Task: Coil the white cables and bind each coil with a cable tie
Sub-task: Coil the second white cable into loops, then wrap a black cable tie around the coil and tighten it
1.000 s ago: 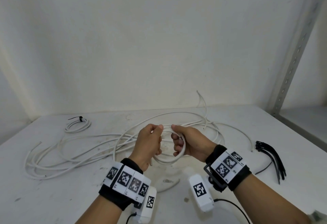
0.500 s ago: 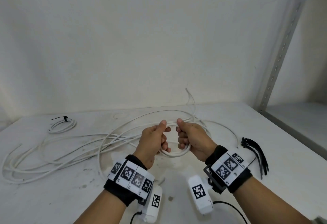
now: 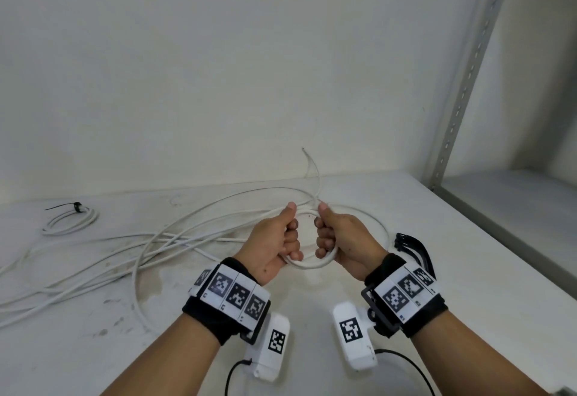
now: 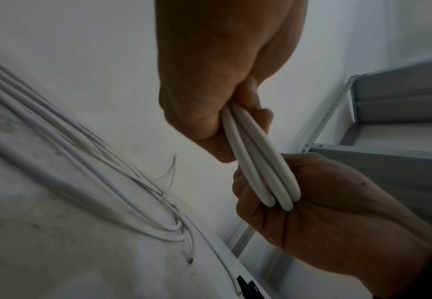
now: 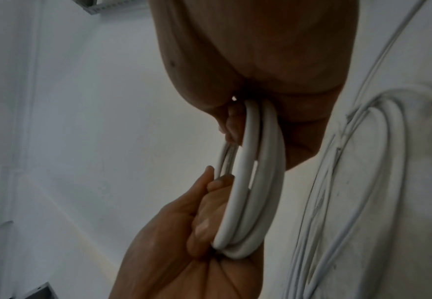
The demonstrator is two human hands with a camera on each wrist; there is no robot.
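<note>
A small coil of white cable (image 3: 307, 263) hangs between my two hands above the table. My left hand (image 3: 279, 239) grips its left side with curled fingers, thumb up along the top. My right hand (image 3: 338, 238) grips the right side the same way. The left wrist view shows several turns of the coil (image 4: 258, 161) running from one fist to the other. In the right wrist view, the coil (image 5: 248, 192) is a stacked ring. Its free end (image 3: 312, 166) sticks up behind my hands. A bunch of black cable ties (image 3: 412, 247) lies to the right.
Long loose white cables (image 3: 103, 258) sprawl over the left and middle of the white table (image 3: 93, 348). A coil bound with a black tie (image 3: 70, 219) lies at the back left. A grey metal shelf upright (image 3: 465, 77) stands at the right, wall close behind.
Both hands have drawn closer together on the coil, thumbs now nearly meeting at its top. The coil looks smaller and tighter. The view has shifted rightward.
</note>
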